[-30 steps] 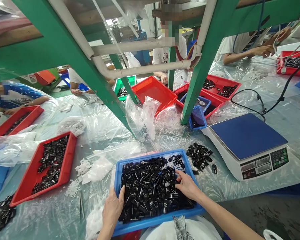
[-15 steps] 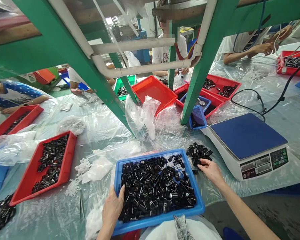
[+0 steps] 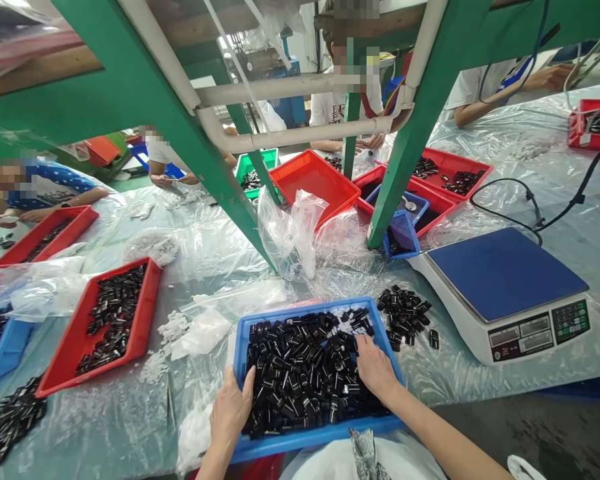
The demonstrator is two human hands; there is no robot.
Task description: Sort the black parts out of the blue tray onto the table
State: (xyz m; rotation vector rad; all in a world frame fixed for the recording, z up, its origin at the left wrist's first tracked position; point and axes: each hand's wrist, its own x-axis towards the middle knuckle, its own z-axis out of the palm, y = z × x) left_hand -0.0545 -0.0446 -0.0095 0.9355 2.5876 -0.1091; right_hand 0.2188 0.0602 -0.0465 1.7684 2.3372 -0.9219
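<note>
A blue tray full of small glossy black plastic pieces is right in front of me, over the table's edge. Some small white pieces lie among them at the far right corner. My left hand grips the tray's left rim, thumb inside and fingers outside. Over the right part of the tray, my right hand reaches down with bent fingers among the black pieces; the fingertips are partly hidden, so what they hold is unclear. Outside the tray's right rim lies a loose pile of black pieces.
A white scale with a blue plate stands at the right. At the left are a red tray of black pieces and white scraps. Green frame legs and clear plastic bags stand beyond. Several people sit across the table.
My right hand has moved left, from the loose pile beside the scale into the blue tray. One black piece now lies apart from that pile. My left hand stays on the rim.
</note>
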